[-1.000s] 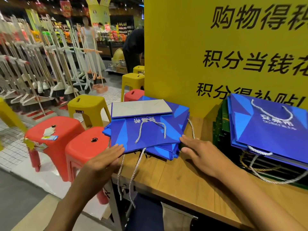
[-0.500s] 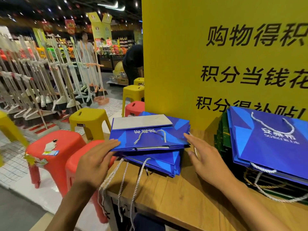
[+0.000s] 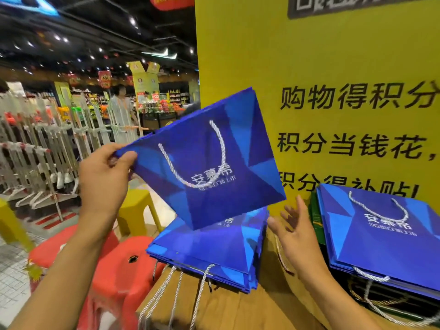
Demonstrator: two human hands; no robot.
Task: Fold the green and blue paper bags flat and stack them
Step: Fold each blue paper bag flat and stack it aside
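Observation:
A flat blue paper bag [image 3: 214, 163] with white rope handles hangs tilted in the air above the table. My left hand [image 3: 104, 172] pinches its left corner. Beneath it lies a pile of flat blue bags [image 3: 214, 253] at the table's left end, their handles dangling over the edge. My right hand [image 3: 295, 234] hovers open with spread fingers between that pile and a second stack at the right. That stack has a blue bag [image 3: 381, 239] on top and green bags [image 3: 315, 225] showing underneath.
The wooden table [image 3: 238, 306] backs onto a yellow sign board [image 3: 333, 67]. Red stools [image 3: 114, 270] and yellow stools [image 3: 138, 210] stand left of the table. A rack of mops [image 3: 35, 151] fills the left side. A person [image 3: 121, 110] stands far back in the aisle.
My left hand took the top blue bag from the left pile and raised it into the air. My right hand came off the pile and now hovers open. The view tilted upward.

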